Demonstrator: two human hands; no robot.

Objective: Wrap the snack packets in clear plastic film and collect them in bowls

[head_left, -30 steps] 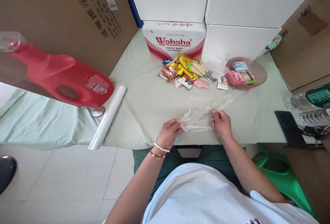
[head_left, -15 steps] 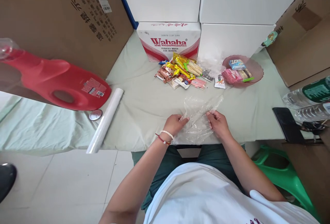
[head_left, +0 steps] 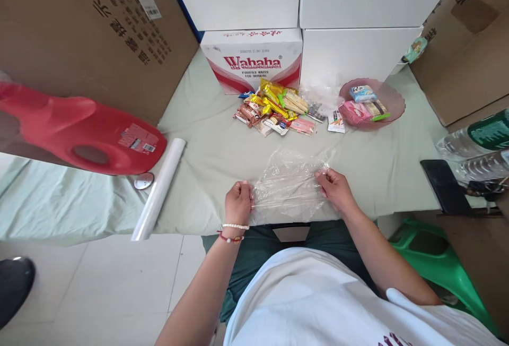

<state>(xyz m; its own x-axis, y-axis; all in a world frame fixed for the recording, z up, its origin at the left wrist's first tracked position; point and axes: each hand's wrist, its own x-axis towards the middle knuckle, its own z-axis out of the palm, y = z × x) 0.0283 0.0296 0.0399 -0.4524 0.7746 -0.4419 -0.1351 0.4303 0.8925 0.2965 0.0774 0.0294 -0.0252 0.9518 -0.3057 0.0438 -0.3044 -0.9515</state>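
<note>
A crinkled sheet of clear plastic film (head_left: 286, 189) stretches between my two hands over the table's front edge; whether it is a bag or a single layer I cannot tell. My left hand (head_left: 238, 200), with a white and a red bracelet at the wrist, is closed on the film's left side. Pinched on the opposite side is my right hand (head_left: 333, 188), thumb against fingers. Beyond the film lies a heap of wrapped snacks (head_left: 270, 110). To its right a pink glass bowl (head_left: 395, 104) holds several snack packets (head_left: 363, 104).
At left lie a red detergent jug (head_left: 95, 133), a roll of plastic film (head_left: 161, 187) and a round disc (head_left: 143, 180). White boxes (head_left: 254, 59) stand at the back. Plastic bottles (head_left: 473, 139) and a black phone (head_left: 443, 184) lie at right, above a green stool (head_left: 445, 261).
My left hand has moved left, drawing the plastic film wider and tauter. My right hand has stayed nearly where it was. The view has shifted slightly.
</note>
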